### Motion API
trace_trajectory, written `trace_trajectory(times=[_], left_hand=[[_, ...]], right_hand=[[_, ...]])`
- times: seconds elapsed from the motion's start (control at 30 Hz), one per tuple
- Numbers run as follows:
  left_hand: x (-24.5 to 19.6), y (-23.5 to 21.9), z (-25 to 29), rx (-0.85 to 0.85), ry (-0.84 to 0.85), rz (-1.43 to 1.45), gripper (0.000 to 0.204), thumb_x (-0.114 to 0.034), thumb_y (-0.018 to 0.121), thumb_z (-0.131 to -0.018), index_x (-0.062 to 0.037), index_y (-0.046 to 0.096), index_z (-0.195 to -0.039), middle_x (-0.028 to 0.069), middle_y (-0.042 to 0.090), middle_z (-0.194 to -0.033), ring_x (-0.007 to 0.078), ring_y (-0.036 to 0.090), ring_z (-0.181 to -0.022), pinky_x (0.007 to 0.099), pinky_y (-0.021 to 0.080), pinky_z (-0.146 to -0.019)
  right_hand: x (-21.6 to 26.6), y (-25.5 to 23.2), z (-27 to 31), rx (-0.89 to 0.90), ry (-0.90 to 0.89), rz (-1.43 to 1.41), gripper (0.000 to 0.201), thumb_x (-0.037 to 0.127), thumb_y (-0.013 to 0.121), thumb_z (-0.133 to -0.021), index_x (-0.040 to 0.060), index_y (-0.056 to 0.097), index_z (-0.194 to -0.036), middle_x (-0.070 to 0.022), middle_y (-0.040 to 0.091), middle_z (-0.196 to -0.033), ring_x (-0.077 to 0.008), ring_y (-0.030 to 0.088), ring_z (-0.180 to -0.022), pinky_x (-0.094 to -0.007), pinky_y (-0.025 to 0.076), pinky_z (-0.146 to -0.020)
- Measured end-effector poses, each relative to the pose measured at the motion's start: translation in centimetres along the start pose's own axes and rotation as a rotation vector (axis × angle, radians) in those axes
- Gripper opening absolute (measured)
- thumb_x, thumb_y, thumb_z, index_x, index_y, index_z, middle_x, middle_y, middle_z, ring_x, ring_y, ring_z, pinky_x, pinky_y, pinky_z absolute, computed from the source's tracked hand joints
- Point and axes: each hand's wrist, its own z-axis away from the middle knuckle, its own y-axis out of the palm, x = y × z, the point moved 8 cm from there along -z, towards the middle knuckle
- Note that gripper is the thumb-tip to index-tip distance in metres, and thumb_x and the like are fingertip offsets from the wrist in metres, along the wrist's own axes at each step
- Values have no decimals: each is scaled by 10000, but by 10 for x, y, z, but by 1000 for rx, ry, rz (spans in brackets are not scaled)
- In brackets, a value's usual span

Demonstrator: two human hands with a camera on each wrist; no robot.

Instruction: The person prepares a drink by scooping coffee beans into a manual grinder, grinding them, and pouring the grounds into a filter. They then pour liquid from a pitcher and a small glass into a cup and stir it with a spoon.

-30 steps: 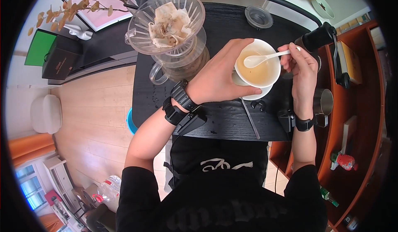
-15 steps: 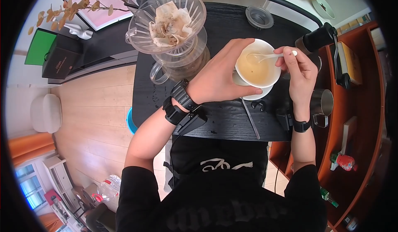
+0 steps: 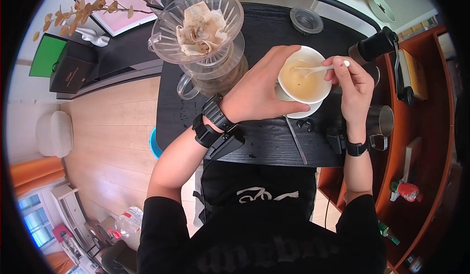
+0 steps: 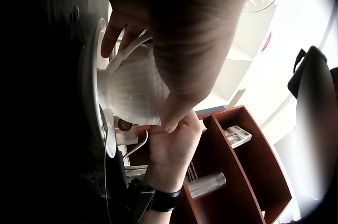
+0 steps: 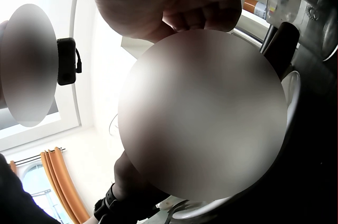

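A white ribbed cup with pale yellow-brown liquid stands on a white saucer. My left hand holds the cup round its side, with the thumb low near the saucer and the fingers at the far rim; the left wrist view shows fingers by the handle. My right hand pinches a white spoon by its handle, and its bowl is dipped in the liquid. A thin metal utensil handle leans out from the saucer toward the table's front edge. A large blur covers most of the right wrist view.
Left of the cup stands a glass server topped by a clear dripper with a used paper filter. A black hand grinder and a metal pitcher are at the right. A round grey dish sits at the back.
My right hand has turned, and the spoon has gone from lying bowl-up over the cup to dipping into the liquid, then shifting slightly there. The left hand and cup stay put.
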Motion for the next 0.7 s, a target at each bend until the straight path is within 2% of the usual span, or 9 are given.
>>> trace_trajectory(times=[0.13, 0.33, 0.53, 0.7], left_hand=[[-1, 0, 0, 0, -2, -1, 1013, -314, 920, -669, -27, 379, -1475, 180, 475, -1420, 330, 501, -1321, 432, 414, -1095], [-1, 0, 0, 2, 1, 2, 1022, -305, 925, -668, -27, 373, -1481, 180, 472, -1427, 330, 501, -1322, 429, 415, -1096], [-1, 0, 0, 4, 1, -5, 1022, -301, 925, -669, -29, 371, -1483, 179, 471, -1428, 327, 501, -1323, 428, 415, -1095], [-1, 0, 0, 7, 2, 1, 1016, -304, 923, -670, -28, 374, -1479, 179, 473, -1425, 326, 500, -1323, 428, 415, -1095]], right_hand=[[2, 1, 2, -12, 1, 8, 260, 216, 602, -1024, 6, 737, -950, 8, 626, -687, -31, 513, -587, -201, 372, -525], [11, 4, 3, 20, -113, 43, 249, 196, 613, -1014, -3, 735, -928, -12, 621, -675, -49, 532, -608, -216, 384, -545], [11, 3, 3, 22, -79, 63, 239, 183, 617, -1008, -4, 735, -915, -17, 619, -670, -65, 547, -629, -227, 396, -564], [18, 5, 4, 50, -172, 86, 223, 169, 618, -1001, -3, 731, -914, -32, 621, -695, -88, 544, -630, -246, 398, -572]])
